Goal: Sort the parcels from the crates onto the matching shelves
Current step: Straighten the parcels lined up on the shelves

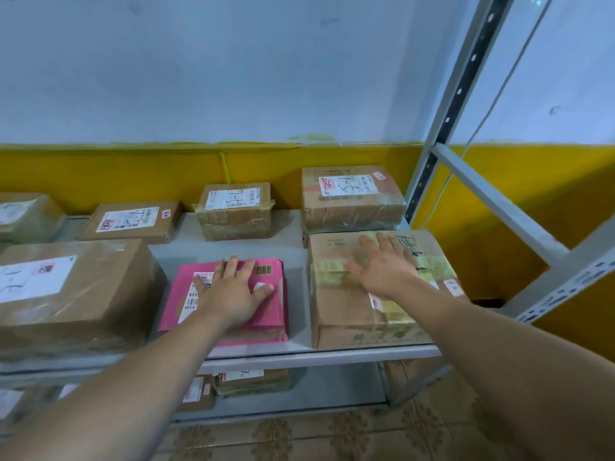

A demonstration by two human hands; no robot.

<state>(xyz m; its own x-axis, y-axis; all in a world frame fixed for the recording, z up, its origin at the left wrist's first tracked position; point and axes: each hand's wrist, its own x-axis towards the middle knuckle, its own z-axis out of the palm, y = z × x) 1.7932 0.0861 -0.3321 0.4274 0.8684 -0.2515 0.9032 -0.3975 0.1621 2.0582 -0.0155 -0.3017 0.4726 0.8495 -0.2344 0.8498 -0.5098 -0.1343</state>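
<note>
Centre of the frame, on the grey shelf (229, 251): pink parcel (271, 314), lying flat near the front edge, white label and barcode on top. Pressed onto it from above, left hand (233, 291), fingers straight and spread wide, palm over the label, gripping nothing. Just to the right, past a strip of bare shelf: taped brown box (346, 314), yellowish tape across its top, black handwritten marks near its far edge. Laid over that tape, right hand (382, 267), fingers likewise straight and fanned, holding nothing. Directly behind, touching or nearly so, hard to tell which: taller brown box (349, 201) with a white label. Farther back at centre: small tape-wrapped box (234, 211). Towards the upper left of the shelf: flat brown box (133, 221) with a label and a red stamp. At the left edge of the frame: large brown box (83, 294), big white label on top. Upper right: grey perforated upright (459, 94) against a white and yellow wall (199, 78). Lower centre, on a lower shelf (332, 390): more labelled parcels (253, 382). Along the bottom: patterned floor tiles (299, 437).
</note>
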